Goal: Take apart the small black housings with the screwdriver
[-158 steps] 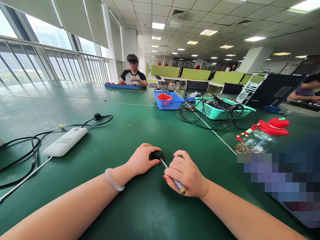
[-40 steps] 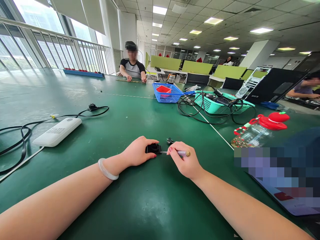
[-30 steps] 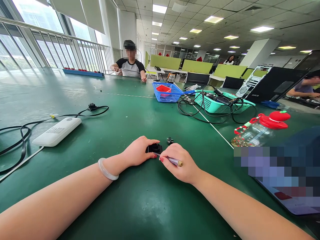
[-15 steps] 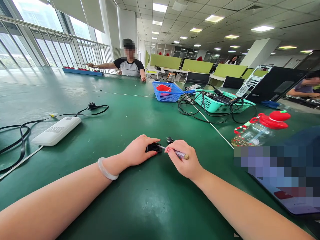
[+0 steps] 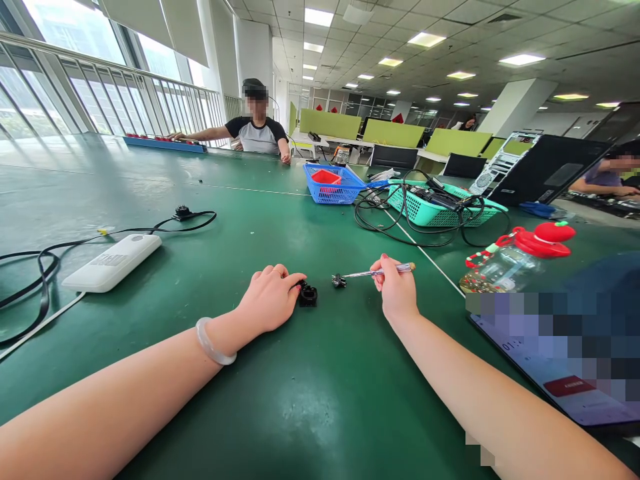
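A small black plastic part [image 5: 309,296] with a round opening lies on the green table. My left hand [image 5: 267,299], a pale bangle on its wrist, closes its fingertips on the part's left end, which they partly cover. To the right sits a little heap of small dark screws [image 5: 339,281]. My right hand [image 5: 399,292] is wrapped around a slim screwdriver [image 5: 367,273] with a clear handle. The screwdriver lies nearly level, its tip at the screws.
On the left rests a white power bank [image 5: 114,262] beside a black cable [image 5: 47,267]. Farther back are a blue basket [image 5: 333,193] and a green basket [image 5: 425,213] with tangled cables. A red-lidded bottle [image 5: 515,260] and a tablet [image 5: 555,373] stand at right. Another person [image 5: 259,133] sits across.
My right hand has moved right, taking the screwdriver tip from the black plastic part to the screws. My left fingers have shifted back, showing more of the part.
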`<state>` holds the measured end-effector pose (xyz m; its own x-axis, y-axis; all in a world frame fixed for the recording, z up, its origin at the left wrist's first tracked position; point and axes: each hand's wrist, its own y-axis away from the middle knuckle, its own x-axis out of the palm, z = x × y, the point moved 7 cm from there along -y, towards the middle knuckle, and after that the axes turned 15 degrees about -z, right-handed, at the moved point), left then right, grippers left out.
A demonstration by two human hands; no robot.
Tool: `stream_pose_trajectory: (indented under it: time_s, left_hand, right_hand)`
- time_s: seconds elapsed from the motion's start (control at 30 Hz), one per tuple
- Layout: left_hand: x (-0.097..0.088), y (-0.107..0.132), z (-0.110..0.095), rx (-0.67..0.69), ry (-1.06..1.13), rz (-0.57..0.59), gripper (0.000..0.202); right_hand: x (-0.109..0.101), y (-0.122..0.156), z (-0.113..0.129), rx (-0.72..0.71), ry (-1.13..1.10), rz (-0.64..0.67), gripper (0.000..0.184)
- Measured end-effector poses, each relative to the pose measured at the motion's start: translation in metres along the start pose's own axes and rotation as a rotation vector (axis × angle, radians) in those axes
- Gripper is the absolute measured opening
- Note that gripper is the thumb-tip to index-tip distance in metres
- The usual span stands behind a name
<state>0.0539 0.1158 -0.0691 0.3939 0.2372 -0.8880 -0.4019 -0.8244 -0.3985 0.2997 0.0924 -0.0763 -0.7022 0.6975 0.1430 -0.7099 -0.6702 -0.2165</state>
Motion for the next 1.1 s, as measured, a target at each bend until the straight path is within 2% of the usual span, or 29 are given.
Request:
stream_pose_trajectory:
  time_s: [0.13, 0.23, 0.37, 0.47, 0.67, 0.9, 1.0, 1.1]
  left_hand:
    - [-0.005, 0.0, -0.002, -0.019, -0.026, -0.016, 0.041]
    - [-0.007, -0.001, -0.005, -0.024, 0.095, -0.03, 0.039]
    - [-0.002, 0.003, -0.019, 0.143, 0.312, 0.057, 0.037]
    - [0.002, 0.008, -0.025, 0.248, 0.348, 0.108, 0.033]
    - [0.003, 0.004, -0.017, 0.177, 0.307, 0.039, 0.019]
    - [0.008, 0.005, -0.016, 0.194, 0.222, 0.073, 0.057]
    - [0.009, 0.007, -0.021, 0.246, 0.219, 0.12, 0.057]
    - [0.006, 0.008, -0.027, 0.271, 0.284, 0.136, 0.045]
  right_hand:
    - [0.007, 0.005, -0.001, -0.005, -0.006, 0.088, 0.037]
    - [0.015, 0.009, -0.003, 0.012, -0.012, 0.195, 0.036]
    - [0.025, 0.013, -0.009, 0.05, 0.009, 0.321, 0.03]
    - [0.027, 0.014, -0.013, 0.073, -0.015, 0.356, 0.025]
    - [0.031, 0.018, -0.015, 0.118, -0.058, 0.437, 0.027]
    - [0.029, 0.015, -0.013, 0.148, -0.127, 0.376, 0.025]
    - [0.029, 0.012, -0.016, 0.179, -0.165, 0.372, 0.026]
    - [0.029, 0.008, -0.018, 0.208, -0.21, 0.371, 0.027]
